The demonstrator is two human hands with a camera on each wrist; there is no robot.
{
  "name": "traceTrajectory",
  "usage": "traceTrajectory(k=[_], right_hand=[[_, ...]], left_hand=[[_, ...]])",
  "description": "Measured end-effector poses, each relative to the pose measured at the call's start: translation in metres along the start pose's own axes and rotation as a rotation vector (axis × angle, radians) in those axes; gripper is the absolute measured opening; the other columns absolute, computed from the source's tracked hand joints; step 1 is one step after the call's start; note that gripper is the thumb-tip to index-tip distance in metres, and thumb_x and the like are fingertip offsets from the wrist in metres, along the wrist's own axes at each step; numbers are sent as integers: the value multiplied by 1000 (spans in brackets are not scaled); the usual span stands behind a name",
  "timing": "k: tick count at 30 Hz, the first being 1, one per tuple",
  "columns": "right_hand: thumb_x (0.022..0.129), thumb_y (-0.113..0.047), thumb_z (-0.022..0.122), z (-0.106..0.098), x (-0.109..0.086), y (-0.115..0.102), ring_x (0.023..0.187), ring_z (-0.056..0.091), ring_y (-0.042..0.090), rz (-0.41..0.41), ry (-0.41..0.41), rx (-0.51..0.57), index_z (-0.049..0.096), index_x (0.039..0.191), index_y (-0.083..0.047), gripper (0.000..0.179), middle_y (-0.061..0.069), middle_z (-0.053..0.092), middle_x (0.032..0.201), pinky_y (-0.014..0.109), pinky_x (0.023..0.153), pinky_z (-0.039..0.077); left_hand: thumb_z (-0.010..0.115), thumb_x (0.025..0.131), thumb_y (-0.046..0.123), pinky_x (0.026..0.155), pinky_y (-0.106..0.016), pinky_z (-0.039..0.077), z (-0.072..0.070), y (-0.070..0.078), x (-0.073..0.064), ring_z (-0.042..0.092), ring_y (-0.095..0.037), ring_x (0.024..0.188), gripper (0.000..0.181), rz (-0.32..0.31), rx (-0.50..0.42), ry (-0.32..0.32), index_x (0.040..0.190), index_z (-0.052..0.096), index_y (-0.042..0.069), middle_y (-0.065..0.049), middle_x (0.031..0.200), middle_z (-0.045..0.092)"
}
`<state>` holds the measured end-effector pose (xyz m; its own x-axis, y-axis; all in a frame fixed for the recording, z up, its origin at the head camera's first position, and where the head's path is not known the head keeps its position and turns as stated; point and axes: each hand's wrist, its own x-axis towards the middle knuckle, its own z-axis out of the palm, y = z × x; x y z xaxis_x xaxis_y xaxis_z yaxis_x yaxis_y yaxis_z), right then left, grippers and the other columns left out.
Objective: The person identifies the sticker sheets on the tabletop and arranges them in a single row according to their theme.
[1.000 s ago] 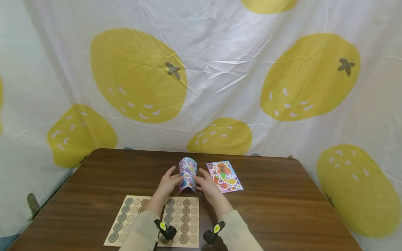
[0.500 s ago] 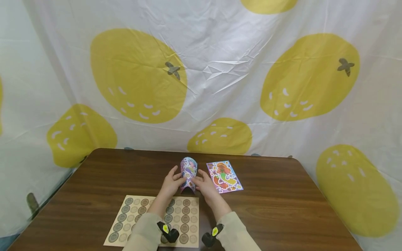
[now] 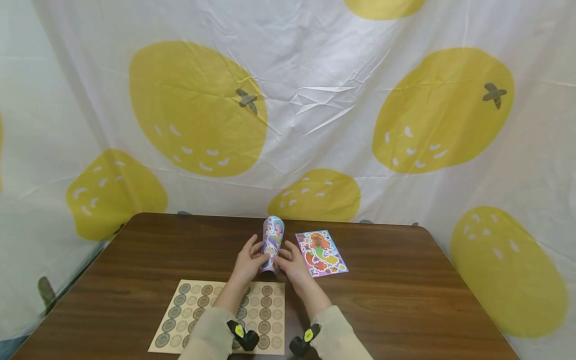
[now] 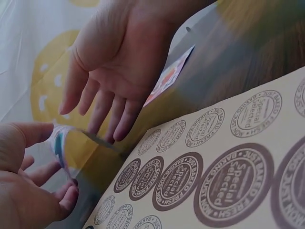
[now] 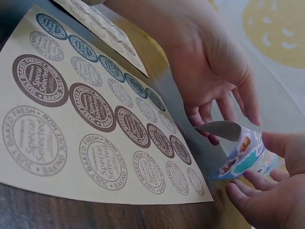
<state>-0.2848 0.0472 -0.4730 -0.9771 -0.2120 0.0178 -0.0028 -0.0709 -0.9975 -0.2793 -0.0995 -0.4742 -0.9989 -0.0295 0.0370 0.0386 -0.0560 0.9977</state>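
Note:
A colourful sticker sheet [image 3: 273, 236], bowed into a tube-like curve, is held between both hands over the far middle of the table. The left hand [image 3: 245, 262] grips its left side, thumb on the near face and fingers behind the edge. On the opposite side, the right hand [image 3: 294, 265] holds the other edge between thumb and fingers. The sheet's pale underside and patterned face [image 5: 245, 152] show in the right wrist view. To the right of the hands, a mermaid sticker sheet [image 3: 323, 254] lies flat.
Two beige sheets of round labels lie near the front: a left sheet [image 3: 173, 320] and a right sheet [image 3: 270, 320], partly covered by the left forearm. The brown table [image 3: 396, 300] meets a lemon-print cloth [image 3: 315, 140] at its back edge.
The sticker sheet has curled more tightly, and its far end has risen and shifted slightly right. The left hand has moved a little right, closer to the right hand.

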Motion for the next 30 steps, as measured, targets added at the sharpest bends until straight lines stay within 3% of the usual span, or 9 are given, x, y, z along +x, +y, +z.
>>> traceTrajectory(k=[14, 23, 30], right_hand=[[86, 1, 67, 0, -4, -8, 117, 50, 44, -86, 137, -76, 28, 145, 7, 71, 30, 39, 140, 46, 96, 45], [81, 9, 67, -3, -6, -11, 115, 52, 44, -127, 163, -95, 29, 145, 7, 74, 34, 43, 135, 40, 89, 50], [78, 11, 69, -11, -8, -13, 105, 57, 42, -176, 179, -106, 31, 143, 8, 75, 32, 52, 126, 35, 80, 54]], left_hand=[[66, 84, -5, 69, -35, 56, 5, 7, -4, 53, -38, 109, 74, 79, 16, 53, 148, 31, 4, -22, 142, 43], [73, 77, -3, 81, -36, 52, 9, 8, -5, 56, -32, 103, 79, 146, 209, 147, 147, 37, 6, -28, 133, 49], [72, 77, -5, 72, -32, 55, 10, 17, -9, 59, -30, 95, 88, 163, 205, 122, 151, 27, 8, -28, 132, 49]])
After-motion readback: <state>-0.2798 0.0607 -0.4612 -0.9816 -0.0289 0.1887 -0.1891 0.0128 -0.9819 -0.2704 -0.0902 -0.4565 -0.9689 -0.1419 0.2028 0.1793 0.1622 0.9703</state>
